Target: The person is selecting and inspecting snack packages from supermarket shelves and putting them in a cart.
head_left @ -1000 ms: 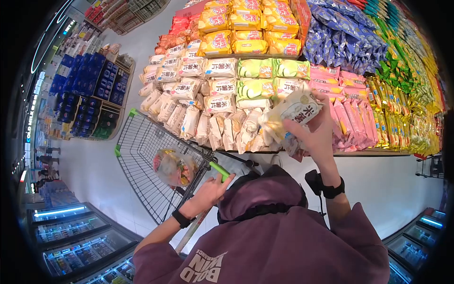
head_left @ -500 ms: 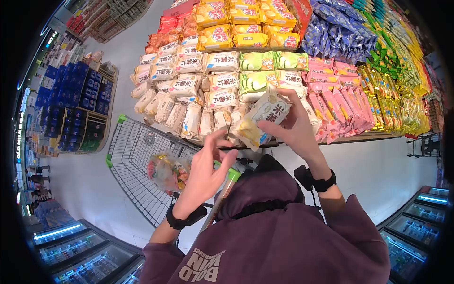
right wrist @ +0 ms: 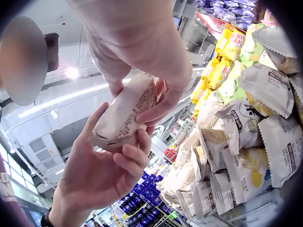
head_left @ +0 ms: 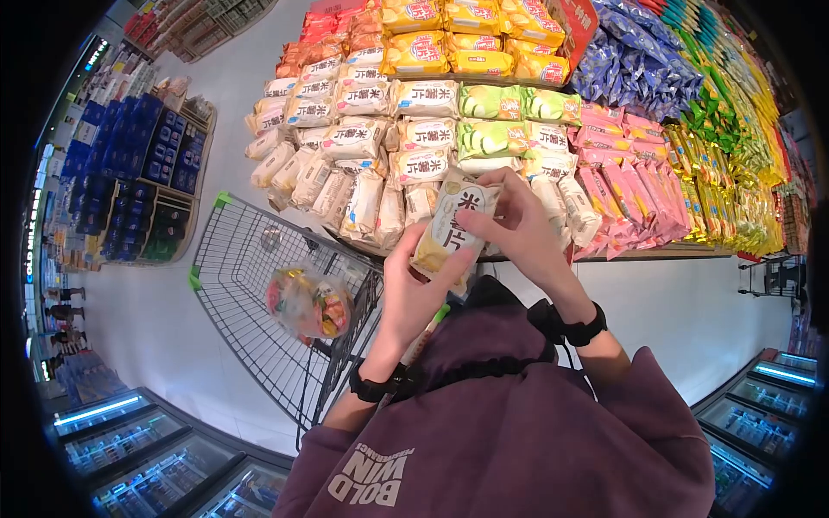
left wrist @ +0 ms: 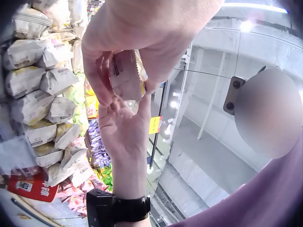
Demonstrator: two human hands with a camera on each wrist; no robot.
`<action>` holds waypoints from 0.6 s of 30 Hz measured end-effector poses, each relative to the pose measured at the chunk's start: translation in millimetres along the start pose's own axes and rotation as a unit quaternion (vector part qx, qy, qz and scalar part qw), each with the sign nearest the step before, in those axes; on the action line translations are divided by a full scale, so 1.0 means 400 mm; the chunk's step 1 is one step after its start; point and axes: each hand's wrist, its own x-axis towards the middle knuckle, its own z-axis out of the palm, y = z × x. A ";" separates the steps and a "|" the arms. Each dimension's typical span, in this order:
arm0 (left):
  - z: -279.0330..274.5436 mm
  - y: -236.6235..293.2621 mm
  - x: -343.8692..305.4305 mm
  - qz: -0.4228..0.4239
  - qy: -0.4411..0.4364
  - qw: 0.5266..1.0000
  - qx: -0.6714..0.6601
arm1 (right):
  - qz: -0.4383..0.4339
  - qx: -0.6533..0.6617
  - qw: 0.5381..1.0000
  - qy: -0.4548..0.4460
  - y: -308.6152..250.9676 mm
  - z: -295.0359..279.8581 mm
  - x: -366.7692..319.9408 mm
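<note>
Packet: our white snack packet [head_left: 449,226] is up and to the right of the shopping cart [head_left: 246,250].
Left hand: our left hand [head_left: 414,289] curls round its lower end.
Right hand: our right hand [head_left: 518,226] pinches its top.

The snack packet [head_left: 449,226] is a sealed cream-white pillow bag with crimped ends, dark characters down its face and a yellow picture at its lower end. It is held in the air, tilted, before the front edge of the shelf [head_left: 639,253]. The right hand [head_left: 518,229] pinches its upper end and the left hand [head_left: 414,289] cups its lower end
</note>
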 end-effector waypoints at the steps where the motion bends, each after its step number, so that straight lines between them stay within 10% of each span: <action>1: -0.004 0.000 -0.001 -0.004 0.002 1.000 -0.004 | 0.009 -0.005 1.000 -0.006 -0.005 0.003 -0.003; 18: 0.008 0.016 -0.019 0.117 0.019 0.986 0.120 | 0.004 -0.040 0.993 -0.115 -0.051 -0.063 -0.023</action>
